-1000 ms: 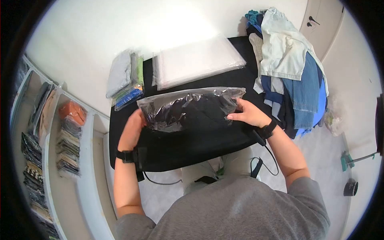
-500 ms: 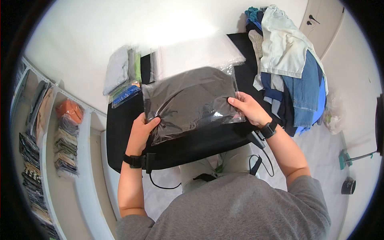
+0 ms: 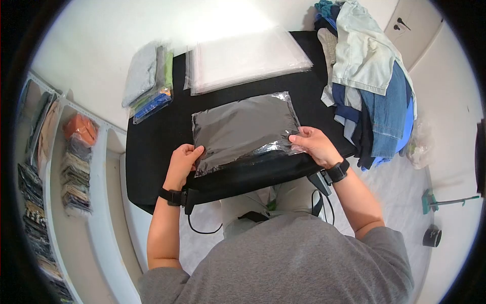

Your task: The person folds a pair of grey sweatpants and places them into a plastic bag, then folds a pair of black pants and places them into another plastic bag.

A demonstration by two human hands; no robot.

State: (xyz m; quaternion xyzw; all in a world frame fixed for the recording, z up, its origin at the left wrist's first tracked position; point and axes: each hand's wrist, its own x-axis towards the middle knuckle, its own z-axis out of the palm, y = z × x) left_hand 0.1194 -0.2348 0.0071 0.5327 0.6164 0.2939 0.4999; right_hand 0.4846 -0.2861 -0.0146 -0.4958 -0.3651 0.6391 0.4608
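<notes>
A dark grey folded garment in a clear plastic bag (image 3: 245, 129) lies over the front half of the black table (image 3: 177, 114). At the bag's near left edge my left hand (image 3: 183, 161) pinches the plastic between thumb and fingers. My right hand (image 3: 315, 144) grips the near right corner, thumb on top and fingers beneath. The clear film looks wrinkled and shiny along the near edge. Behind the bag lies a stack of flat clear plastic bags (image 3: 248, 58).
Bagged folded clothes (image 3: 147, 81) are piled at the table's back left. Loose clothes, with pale denim (image 3: 362, 55) on top, hang over the right side. Shelves (image 3: 96, 187) of bagged garments stand left. A plastic sack (image 3: 420, 144) and black cup (image 3: 432, 236) are at right.
Both hands have lowered the bagged garment from a raised, tilted position to the tabletop. It now lies flatter, and the clear bag stack behind it shows fully.
</notes>
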